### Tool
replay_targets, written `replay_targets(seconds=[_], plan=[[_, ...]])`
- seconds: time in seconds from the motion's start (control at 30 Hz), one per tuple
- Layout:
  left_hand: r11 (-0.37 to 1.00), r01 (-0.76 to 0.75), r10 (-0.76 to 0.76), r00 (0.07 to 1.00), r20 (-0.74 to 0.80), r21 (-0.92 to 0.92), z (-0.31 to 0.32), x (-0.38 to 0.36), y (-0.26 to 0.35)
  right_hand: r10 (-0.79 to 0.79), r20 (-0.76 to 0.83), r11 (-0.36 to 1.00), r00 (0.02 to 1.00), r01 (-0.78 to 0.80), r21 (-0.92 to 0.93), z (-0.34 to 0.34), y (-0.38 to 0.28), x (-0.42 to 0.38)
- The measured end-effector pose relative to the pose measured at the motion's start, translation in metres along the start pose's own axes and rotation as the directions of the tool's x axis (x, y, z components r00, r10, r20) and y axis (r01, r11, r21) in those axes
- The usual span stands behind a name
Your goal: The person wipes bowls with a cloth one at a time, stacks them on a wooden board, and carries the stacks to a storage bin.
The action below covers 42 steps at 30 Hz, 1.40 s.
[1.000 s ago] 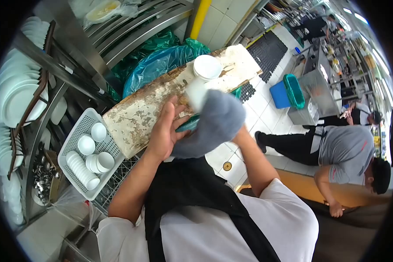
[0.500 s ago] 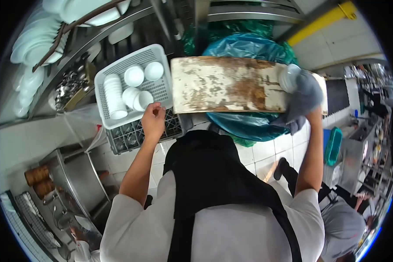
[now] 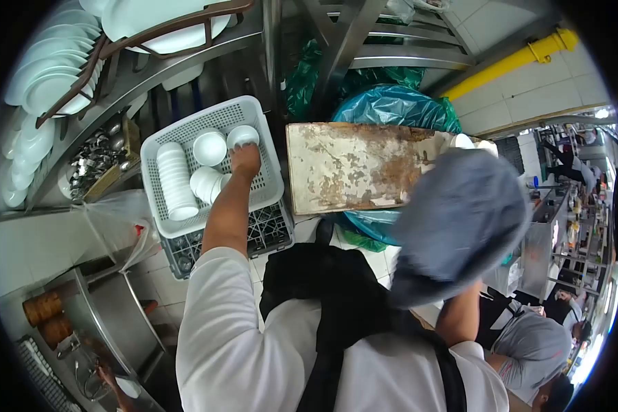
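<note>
My left hand (image 3: 246,159) is over the white plastic basket (image 3: 273,161), its fingers inside the rim of a small white bowl (image 3: 242,133) and seemingly pinching it. Beside that bowl stands another white bowl (image 3: 209,148), and a long nested stack of bowls (image 3: 176,180) lies along the basket's left side. More tilted bowls (image 3: 204,184) are partly behind my wrist. A grey cloth (image 3: 463,220), blurred by motion, covers my right hand, which holds it up before the worn wooden board (image 3: 350,168). White dishes (image 3: 462,141) on the board's right end are partly hidden by the cloth.
Under the basket sits a grey glass rack (image 3: 271,225). Teal bin liners (image 3: 398,106) show behind the board. Plates (image 3: 58,69) and a box of cutlery (image 3: 103,156) stand on the left shelving. A co-worker in a grey shirt (image 3: 532,347) is at lower right.
My left hand has moved up from the basket's front edge to the bowl at its upper right. My right hand has drawn the cloth off the dishes, toward me. The view has shifted.
</note>
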<state>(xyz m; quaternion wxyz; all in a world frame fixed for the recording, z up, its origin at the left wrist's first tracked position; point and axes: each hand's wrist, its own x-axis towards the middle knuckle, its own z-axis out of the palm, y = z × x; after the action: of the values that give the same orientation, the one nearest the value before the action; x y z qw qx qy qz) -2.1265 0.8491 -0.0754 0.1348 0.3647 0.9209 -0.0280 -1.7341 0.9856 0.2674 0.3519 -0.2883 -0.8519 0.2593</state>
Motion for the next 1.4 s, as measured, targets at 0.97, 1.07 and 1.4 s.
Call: replay_targets(seconds=[0.97,1.07,1.4], plan=[[0.226,-0.538,0.021,0.836,-0.548,-0.812,-0.258,-0.243,0.066,-0.414,0.284,0.863,0.865,0.274,0.424,0.196,-0.062,0.02],[-0.186,-0.491,-0.11,0.871,-0.479,-0.851,-0.235,-0.228,0.075,-0.223,0.219,0.804,0.95,0.053,0.592,0.192,-0.062,0.04],[0.445,-0.75,0.181,0.611,-0.771,-0.489,-0.235,-0.204,0.089,0.071,0.47,0.997,0.88,-0.082,0.004,0.14,-0.053,0.045]])
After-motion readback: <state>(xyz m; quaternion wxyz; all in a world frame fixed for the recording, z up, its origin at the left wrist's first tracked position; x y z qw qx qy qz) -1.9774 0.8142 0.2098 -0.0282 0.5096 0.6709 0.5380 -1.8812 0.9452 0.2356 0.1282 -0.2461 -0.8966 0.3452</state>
